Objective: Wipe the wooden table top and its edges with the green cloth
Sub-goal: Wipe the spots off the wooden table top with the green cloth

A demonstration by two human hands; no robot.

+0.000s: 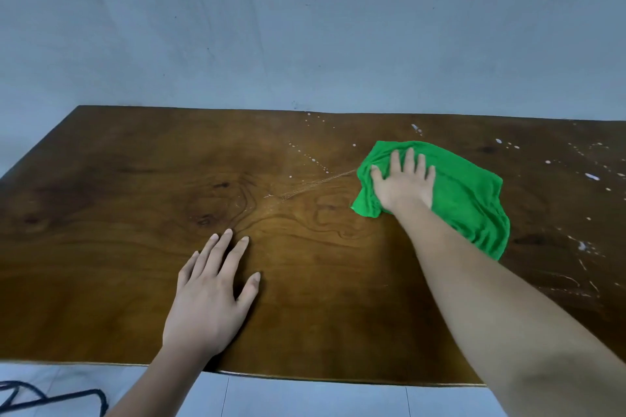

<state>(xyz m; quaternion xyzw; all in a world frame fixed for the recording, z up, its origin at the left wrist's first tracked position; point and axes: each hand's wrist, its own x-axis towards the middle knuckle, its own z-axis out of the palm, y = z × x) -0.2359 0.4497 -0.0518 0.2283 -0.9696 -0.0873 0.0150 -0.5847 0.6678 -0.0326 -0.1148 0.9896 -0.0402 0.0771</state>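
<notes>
Right hand [403, 184] presses flat, fingers spread, on the green cloth [467, 193].
White specks [592, 176] farther right — a loose fold could skip them.

Crumpled green cloth [467, 193] spread right of centre on brown wooden table top [135, 213], white specks nearby

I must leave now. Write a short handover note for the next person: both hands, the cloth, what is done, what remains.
Right hand presses flat, fingers straight, on the crumpled green cloth, right of the centre of the brown wooden table top.
Left hand rests flat on the wood near the front edge, holding nothing.
Done: left half shows no specks.
Left: white specks right of and behind the cloth; edges unclear.
</notes>
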